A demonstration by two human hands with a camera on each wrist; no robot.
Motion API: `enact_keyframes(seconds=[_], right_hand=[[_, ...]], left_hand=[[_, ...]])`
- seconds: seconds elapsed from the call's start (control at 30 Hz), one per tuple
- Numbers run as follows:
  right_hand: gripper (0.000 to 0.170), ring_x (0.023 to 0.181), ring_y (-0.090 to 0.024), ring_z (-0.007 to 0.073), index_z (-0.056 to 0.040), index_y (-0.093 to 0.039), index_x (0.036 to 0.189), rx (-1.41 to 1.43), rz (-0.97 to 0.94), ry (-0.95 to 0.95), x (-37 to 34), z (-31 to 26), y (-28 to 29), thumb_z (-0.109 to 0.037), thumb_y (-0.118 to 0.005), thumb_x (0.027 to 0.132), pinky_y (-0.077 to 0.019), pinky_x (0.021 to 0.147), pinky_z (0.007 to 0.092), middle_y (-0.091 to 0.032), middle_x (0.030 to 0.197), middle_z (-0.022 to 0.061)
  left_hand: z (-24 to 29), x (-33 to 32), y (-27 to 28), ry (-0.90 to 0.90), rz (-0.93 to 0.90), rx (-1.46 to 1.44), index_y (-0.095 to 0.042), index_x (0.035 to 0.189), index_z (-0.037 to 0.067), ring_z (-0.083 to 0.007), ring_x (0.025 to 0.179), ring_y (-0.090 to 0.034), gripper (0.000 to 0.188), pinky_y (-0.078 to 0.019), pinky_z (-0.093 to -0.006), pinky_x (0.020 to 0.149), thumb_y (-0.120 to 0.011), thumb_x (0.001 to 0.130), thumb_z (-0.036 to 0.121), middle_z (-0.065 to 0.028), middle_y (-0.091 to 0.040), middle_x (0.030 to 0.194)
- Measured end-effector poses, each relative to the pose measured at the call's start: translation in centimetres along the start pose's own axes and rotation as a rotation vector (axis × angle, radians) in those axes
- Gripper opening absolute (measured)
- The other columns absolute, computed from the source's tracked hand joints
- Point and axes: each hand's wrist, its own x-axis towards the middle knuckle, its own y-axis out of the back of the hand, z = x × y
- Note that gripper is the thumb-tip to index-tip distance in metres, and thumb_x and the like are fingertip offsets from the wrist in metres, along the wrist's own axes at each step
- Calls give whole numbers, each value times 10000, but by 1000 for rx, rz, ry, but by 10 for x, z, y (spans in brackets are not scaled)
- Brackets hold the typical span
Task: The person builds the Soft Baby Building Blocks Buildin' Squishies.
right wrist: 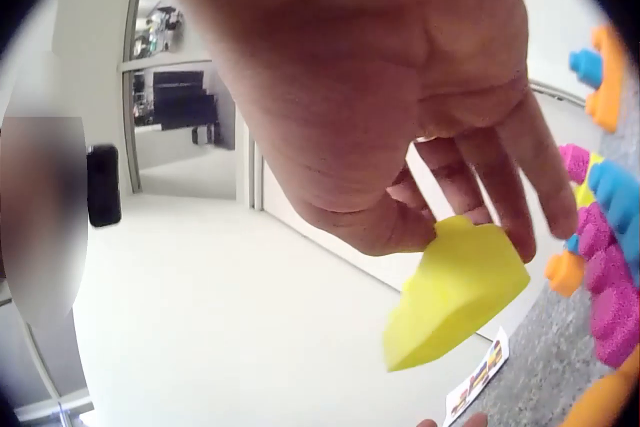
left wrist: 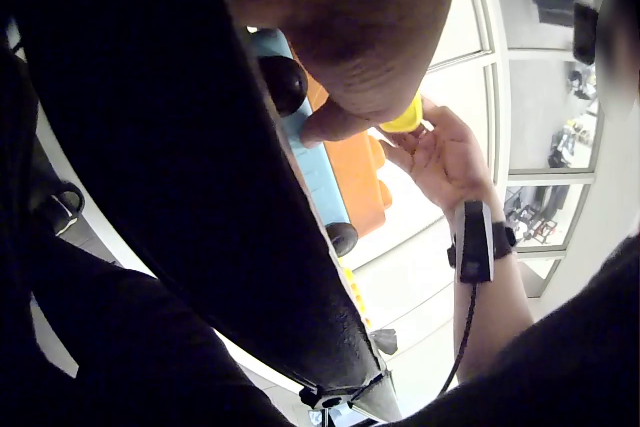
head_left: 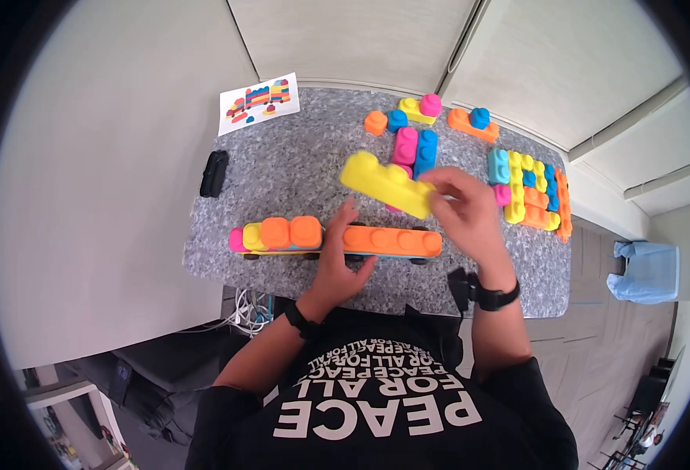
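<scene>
My right hand [head_left: 466,215] pinches a long yellow building block [head_left: 384,184] at one end and holds it up over the table. In the right wrist view that yellow block [right wrist: 455,292] sits between thumb and fingers. My left hand [head_left: 338,254] holds the near end of a toy wagon [head_left: 392,240] with a long orange block on a light blue wheeled base. Its thumb lies against the blue base [left wrist: 318,182] in the left wrist view. Left of that hand stands another wheeled wagon [head_left: 278,235], stacked with pink, yellow and orange blocks.
Pink and blue blocks [head_left: 425,149] lie behind the yellow one. Yellow, orange and blue blocks [head_left: 529,192] are grouped at the right edge. A picture sheet [head_left: 258,106] lies at the back left, above a black object [head_left: 214,174]. More loose blocks [head_left: 474,124] sit along the back.
</scene>
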Motion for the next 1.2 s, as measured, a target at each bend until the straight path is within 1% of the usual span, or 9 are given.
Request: enact_keyframes(seconds=[0.1,0.13,0.23,0.37,0.47,0.63,0.77,0.93,1.2], right_hand=[[312,1097,-796,174,-6,-783,1288,258,30,-25,-35,24,22,96,-692,1008,-634,958,311,-804,1162,122],[310,1128,-799,223,-33,-805,1247,289,41,-39,-45,26,24,114,-685,1002,-622,1004,319,-800,1240,129],[299,1168,-798,269,-26,-803,1251,11,-22,77,-66,47,29,105,-680,1012,-631,1002,347,-798,1258,149],[274,1281,-769,349,-31,-807,1254,28,-7,-3,-78,42,20,66,-720,1013,-608,1102,441,-775,1381,186],[282,1336,-746,391,-46,-808,1267,-188,-62,177,-74,36,13,36,-774,999,-585,1152,471,-752,1463,186],[399,1398,-708,426,-74,-789,1315,-197,-85,176,-77,39,9,-18,-884,931,-575,1174,494,-707,1555,190],[483,1417,-692,434,-86,-766,1322,-200,-72,192,-81,45,5,-6,-931,875,-577,1174,498,-679,1584,190],[469,1409,-696,430,-84,-759,1304,-213,-53,223,-86,55,-1,45,-917,881,-592,1157,491,-685,1542,186],[378,1380,-715,416,-83,-788,1244,-194,-29,308,-93,75,-8,53,-901,910,-620,1121,485,-691,1518,183]], left_hand=[[2,1,0,12,2,-28,-246,1814,13,-397,1600,-538,1126,-467,-520,1316,-891,891,-7,-241,-346,1858],[2,1,0,17,-1,-38,-241,1817,17,-401,1603,-535,1130,-466,-522,1318,-888,890,-14,-243,-331,1867],[0,2,1,-84,6,65,-259,1814,23,-449,1637,-483,1084,-432,-558,1335,-880,925,27,-264,-306,1877],[8,5,6,-180,-49,219,-344,1786,46,-504,1680,-398,941,-350,-598,1367,-842,989,86,-287,-296,1875],[8,2,6,-188,-78,260,-443,1748,79,-512,1689,-377,831,-314,-614,1371,-824,1010,108,-286,-301,1872],[9,1,8,-167,-109,271,-549,1693,136,-496,1681,-398,733,-314,-615,1354,-815,1011,104,-261,-332,1862],[8,3,6,-189,-91,233,-588,1618,136,-487,1644,-450,660,-358,-617,1334,-825,1005,74,-244,-452,1791],[9,5,4,-215,-53,193,-606,1495,126,-494,1565,-532,587,-426,-625,1292,-857,973,30,-226,-584,1685],[4,4,4,-257,-20,164,-575,1360,125,-495,1502,-586,531,-477,-623,1246,-880,945,-4,-208,-625,1624]])
